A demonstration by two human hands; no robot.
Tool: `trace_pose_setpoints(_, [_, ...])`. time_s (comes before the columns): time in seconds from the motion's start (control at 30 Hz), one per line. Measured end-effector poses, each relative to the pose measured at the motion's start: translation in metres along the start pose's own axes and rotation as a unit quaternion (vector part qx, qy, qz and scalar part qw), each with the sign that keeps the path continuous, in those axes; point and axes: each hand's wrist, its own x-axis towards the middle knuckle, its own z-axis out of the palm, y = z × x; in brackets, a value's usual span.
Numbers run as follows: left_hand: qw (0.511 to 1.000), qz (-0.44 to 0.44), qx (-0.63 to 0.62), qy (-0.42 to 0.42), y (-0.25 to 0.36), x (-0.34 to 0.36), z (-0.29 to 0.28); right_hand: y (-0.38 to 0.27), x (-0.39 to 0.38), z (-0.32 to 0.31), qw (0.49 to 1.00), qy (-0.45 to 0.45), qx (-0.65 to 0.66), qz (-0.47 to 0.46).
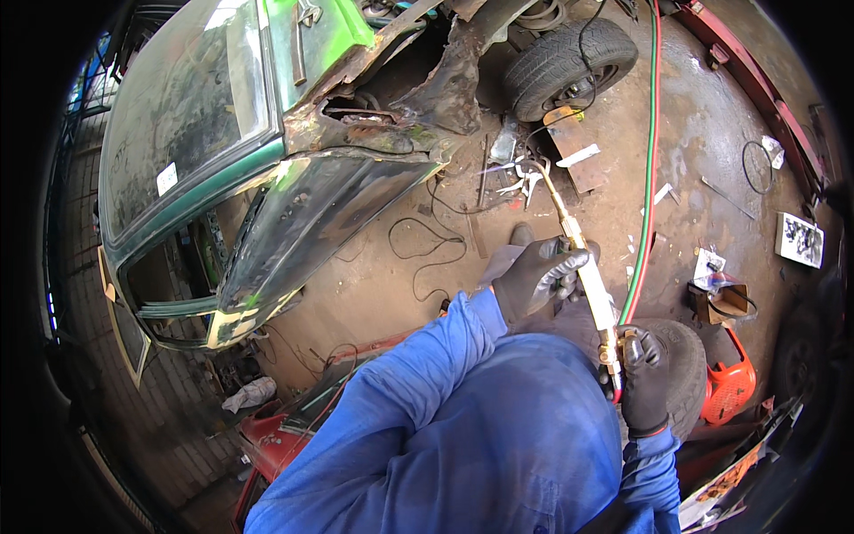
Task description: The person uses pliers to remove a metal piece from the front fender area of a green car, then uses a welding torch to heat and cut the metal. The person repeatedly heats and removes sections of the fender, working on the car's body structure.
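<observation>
A gas welding torch (598, 294) with a pale handle and brass fittings slants across in front of me. From its bent tip a thin bluish flame (500, 166) points left. My left hand (538, 278), in a black glove, is closed about the torch's front end. Lower down, my right hand (642, 374), gloved too, is closed at the brass valve end, its fingers by the knobs. A red and green twin hose (652, 160) runs along the floor on the right. Ahead to the left stands a stripped green car body (302, 227) with rusted, torn metal.
A wheel (569, 67) lies beyond the torch tip, with pliers (525, 182) and a rusty metal plate (574, 151) nearer. Another tyre (680, 374) is beside my right hand. An orange plastic piece (731, 378) and a small box (722, 303) sit to the right. Black cable (427, 233) loops across the floor.
</observation>
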Motion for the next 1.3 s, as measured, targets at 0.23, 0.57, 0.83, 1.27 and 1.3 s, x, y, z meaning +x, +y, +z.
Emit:
trace_pose_setpoints(0.23, [0.996,-0.025,0.081,-0.018,0.039,-0.001,-0.029,0.020,0.000,0.049,0.998,0.065,0.002,-0.010])
trace_pose_setpoints(0.57, [0.980,-0.097,0.167,-0.043,0.101,-0.009,-0.101,0.066,0.034,0.155,0.987,0.139,0.081,-0.014])
trace_pose_setpoints(0.83, [0.967,-0.117,0.223,-0.021,0.137,-0.010,-0.135,0.094,0.060,0.196,0.984,0.126,0.129,-0.014])
trace_pose_setpoints(1.27, [0.955,-0.132,0.263,-0.024,0.157,-0.014,-0.163,0.124,0.080,0.222,0.980,0.077,0.182,-0.018])
trace_pose_setpoints(1.3, [0.951,-0.137,0.277,-0.016,0.159,-0.015,-0.163,0.125,0.081,0.223,0.981,0.082,0.178,-0.015])
